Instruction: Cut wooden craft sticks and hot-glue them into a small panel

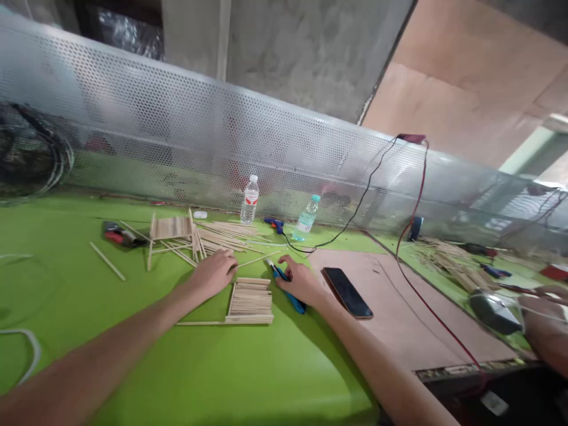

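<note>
My left hand rests above the green table, its fingers curled near the end of a thin wooden stick; whether it grips the stick is unclear. My right hand is on a blue utility knife, thumb and fingers around its handle, the blade end pointing away to the upper left. Between and below the hands lies a flat panel of wooden sticks with thicker edge strips. One long stick extends left from its lower edge. A small stick structure with legs stands behind my left hand.
Loose sticks, a clear bottle, a glue gun and a green-capped bottle stand or lie at the back. Red-black pliers are left. A phone lies right, beyond it another person's hand.
</note>
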The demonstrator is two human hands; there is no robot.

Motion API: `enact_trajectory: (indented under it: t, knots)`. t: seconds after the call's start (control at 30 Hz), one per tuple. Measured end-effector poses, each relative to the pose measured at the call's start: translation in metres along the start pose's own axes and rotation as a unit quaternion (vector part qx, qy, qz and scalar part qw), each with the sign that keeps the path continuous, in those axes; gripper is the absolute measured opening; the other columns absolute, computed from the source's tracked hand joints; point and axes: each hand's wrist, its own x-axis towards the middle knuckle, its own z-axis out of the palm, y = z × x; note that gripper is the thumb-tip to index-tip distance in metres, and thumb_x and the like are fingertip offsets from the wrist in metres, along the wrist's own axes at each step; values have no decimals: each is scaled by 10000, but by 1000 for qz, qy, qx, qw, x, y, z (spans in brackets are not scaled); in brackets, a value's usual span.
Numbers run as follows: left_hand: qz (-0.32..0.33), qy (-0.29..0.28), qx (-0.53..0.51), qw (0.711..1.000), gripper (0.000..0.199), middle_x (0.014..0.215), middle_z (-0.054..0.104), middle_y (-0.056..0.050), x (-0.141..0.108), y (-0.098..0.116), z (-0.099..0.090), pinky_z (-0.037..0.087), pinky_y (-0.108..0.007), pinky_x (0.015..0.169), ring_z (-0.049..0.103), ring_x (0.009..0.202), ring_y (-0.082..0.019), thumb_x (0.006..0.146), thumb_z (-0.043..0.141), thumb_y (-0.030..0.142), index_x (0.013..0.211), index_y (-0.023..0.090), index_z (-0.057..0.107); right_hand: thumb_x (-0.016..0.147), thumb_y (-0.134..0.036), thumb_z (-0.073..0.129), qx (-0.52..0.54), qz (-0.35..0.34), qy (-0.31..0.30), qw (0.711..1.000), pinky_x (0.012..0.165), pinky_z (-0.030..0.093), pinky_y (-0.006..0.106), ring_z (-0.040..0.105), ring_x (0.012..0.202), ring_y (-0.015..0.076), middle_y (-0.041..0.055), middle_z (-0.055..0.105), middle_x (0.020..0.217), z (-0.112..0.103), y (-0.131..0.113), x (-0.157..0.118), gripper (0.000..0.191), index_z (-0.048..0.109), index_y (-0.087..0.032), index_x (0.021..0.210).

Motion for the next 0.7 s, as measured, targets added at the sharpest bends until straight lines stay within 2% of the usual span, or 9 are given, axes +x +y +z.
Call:
enact_trajectory:
  t: [0.13, 0.27, 0.33, 0.47, 0.7]
  knots:
    - [-7, 1, 2, 1000, 269, 1132, 721, -134, -1, 4, -3, 576, -437, 912, 679, 1068, -271, 944, 517, 216, 991, 178, 779, 803, -302, 714, -3, 21, 4, 1000, 597, 264, 267, 585, 729, 179, -3, 683, 825, 3, 5, 0, 455, 595, -221, 1234]
    - [-20, -4, 3, 1000, 264, 1109, 729, -128, -1, 8, -8, 563, -438, 944, 691, 1043, -260, 934, 513, 185, 968, 173, 774, 777, -302, 711, -14, 29, -5, 999, 600, 259, 276, 565, 715, 187, 28, 673, 809, 1, 8, 0, 226, 654, -208, 974]
    - [-16, 0, 1, 1000, 259, 1105, 733, -125, -1, 9, -9, 562, -439, 944, 693, 1044, -262, 933, 512, 189, 955, 178, 770, 757, -288, 712, -13, 22, -16, 1000, 605, 262, 279, 561, 727, 194, 38, 673, 822, -1, 10, -1, 192, 636, -210, 915]
    - [-24, 19, -7, 999, 251, 1077, 738, -122, 0, 7, -9, 566, -438, 922, 694, 1019, -263, 920, 509, 186, 918, 193, 760, 734, -267, 720, 2, 5, -26, 1000, 637, 288, 273, 580, 797, 211, 50, 687, 909, -5, 11, -5, 263, 586, -221, 955]
    - [-30, 33, -11, 999, 250, 1090, 739, -118, 0, 7, -15, 563, -445, 939, 693, 1013, -252, 929, 499, 169, 941, 189, 747, 726, -213, 670, 24, 16, 1, 1000, 617, 263, 268, 536, 693, 185, -13, 616, 794, -7, 14, -1, 349, 492, -247, 1026]
